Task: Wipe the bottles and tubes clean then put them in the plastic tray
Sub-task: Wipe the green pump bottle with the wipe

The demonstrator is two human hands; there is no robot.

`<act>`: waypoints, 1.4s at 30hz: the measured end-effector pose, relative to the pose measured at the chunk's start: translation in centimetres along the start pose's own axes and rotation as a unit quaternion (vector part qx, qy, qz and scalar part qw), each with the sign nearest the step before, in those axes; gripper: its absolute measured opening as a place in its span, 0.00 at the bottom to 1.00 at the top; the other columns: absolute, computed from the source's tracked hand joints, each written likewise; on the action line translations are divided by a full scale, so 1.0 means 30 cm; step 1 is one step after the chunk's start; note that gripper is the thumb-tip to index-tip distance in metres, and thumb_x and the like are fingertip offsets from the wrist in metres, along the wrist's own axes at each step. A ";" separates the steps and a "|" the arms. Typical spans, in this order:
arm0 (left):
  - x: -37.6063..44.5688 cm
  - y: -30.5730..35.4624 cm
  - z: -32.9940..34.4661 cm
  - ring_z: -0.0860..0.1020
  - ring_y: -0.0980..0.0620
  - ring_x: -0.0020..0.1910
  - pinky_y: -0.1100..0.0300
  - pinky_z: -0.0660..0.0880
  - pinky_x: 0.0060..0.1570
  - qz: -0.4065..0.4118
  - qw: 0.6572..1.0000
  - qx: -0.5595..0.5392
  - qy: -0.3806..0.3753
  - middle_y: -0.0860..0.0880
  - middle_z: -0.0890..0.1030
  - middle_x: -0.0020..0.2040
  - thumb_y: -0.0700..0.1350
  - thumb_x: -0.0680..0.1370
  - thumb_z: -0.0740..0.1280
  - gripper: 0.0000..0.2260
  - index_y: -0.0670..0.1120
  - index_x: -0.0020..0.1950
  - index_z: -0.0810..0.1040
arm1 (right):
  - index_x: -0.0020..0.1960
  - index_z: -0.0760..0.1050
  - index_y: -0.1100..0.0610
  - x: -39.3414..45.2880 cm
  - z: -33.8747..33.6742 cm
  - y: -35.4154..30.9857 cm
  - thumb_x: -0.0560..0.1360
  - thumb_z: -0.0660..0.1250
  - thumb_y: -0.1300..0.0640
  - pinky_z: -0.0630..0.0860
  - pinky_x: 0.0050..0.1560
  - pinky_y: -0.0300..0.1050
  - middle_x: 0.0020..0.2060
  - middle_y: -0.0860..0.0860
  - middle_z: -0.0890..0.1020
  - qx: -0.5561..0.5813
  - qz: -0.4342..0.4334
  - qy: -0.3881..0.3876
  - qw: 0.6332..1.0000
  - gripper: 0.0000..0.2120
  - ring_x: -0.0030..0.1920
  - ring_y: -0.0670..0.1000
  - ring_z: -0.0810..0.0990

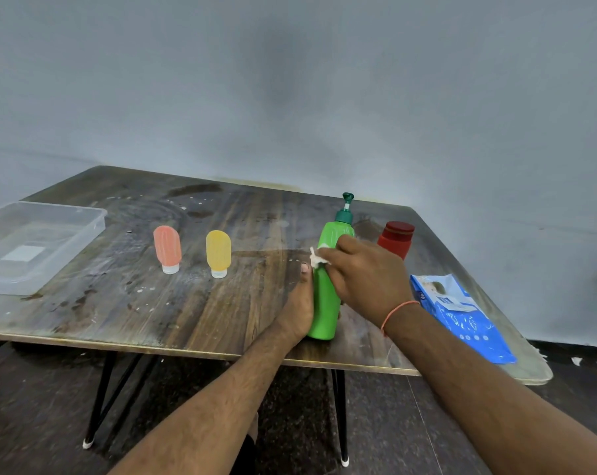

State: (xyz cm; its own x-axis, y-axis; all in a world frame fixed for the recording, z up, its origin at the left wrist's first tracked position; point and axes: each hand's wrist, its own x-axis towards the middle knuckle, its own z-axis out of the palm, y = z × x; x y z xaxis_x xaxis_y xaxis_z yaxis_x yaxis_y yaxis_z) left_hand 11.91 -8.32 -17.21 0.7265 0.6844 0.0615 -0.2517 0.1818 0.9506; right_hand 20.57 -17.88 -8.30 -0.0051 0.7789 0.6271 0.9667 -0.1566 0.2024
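Head view: green bottle (324,296) is stood upright near the table's (153,320) front edge, right of centre. It is gripped low on its left side by the left hand (298,311), thumb up along the body. A white wipe (319,257) is pressed against the bottle's upper part by the right hand (365,272), fingers curled over it. Pink tube (167,249) & yellow tube (218,253) are stood cap-down, side by side, left of the bottle. Clear tray (84,231) is set at the far left. Red bottle (395,238) is seen just behind the right hand. Blue wipes pack (461,317) is laid at the right edge.
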 end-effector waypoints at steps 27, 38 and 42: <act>0.011 -0.026 -0.025 0.84 0.47 0.38 0.53 0.82 0.40 0.002 0.998 0.025 -0.057 0.42 0.86 0.44 0.82 0.69 0.52 0.48 0.39 0.58 0.82 | 0.61 0.85 0.47 0.090 -0.013 0.106 0.79 0.71 0.53 0.76 0.33 0.46 0.49 0.47 0.85 0.063 0.024 0.065 0.996 0.12 0.41 0.58 0.85; 0.010 -0.021 -0.008 0.84 0.49 0.38 0.55 0.82 0.39 0.015 0.999 0.027 -0.042 0.44 0.86 0.42 0.70 0.77 0.46 0.37 0.42 0.57 0.82 | 0.61 0.83 0.43 0.012 -0.004 0.076 0.82 0.61 0.46 0.68 0.28 0.43 0.45 0.45 0.82 0.013 -0.094 -0.003 0.995 0.15 0.37 0.55 0.84; 0.010 -0.025 -0.018 0.84 0.47 0.37 0.53 0.81 0.38 -0.011 0.998 0.026 -0.058 0.42 0.86 0.43 0.71 0.75 0.46 0.42 0.37 0.59 0.81 | 0.62 0.84 0.44 0.083 -0.008 0.084 0.81 0.67 0.51 0.77 0.29 0.48 0.46 0.47 0.83 0.004 -0.010 0.041 0.999 0.12 0.38 0.58 0.84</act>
State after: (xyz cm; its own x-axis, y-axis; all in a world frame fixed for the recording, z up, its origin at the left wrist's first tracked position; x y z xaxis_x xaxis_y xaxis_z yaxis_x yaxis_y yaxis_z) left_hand 11.98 -7.85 -18.06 0.8010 0.5944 0.0713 -0.2027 0.1573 0.9665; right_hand 22.92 -16.47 -6.04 -0.0446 0.7299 0.6821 0.9683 -0.1363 0.2091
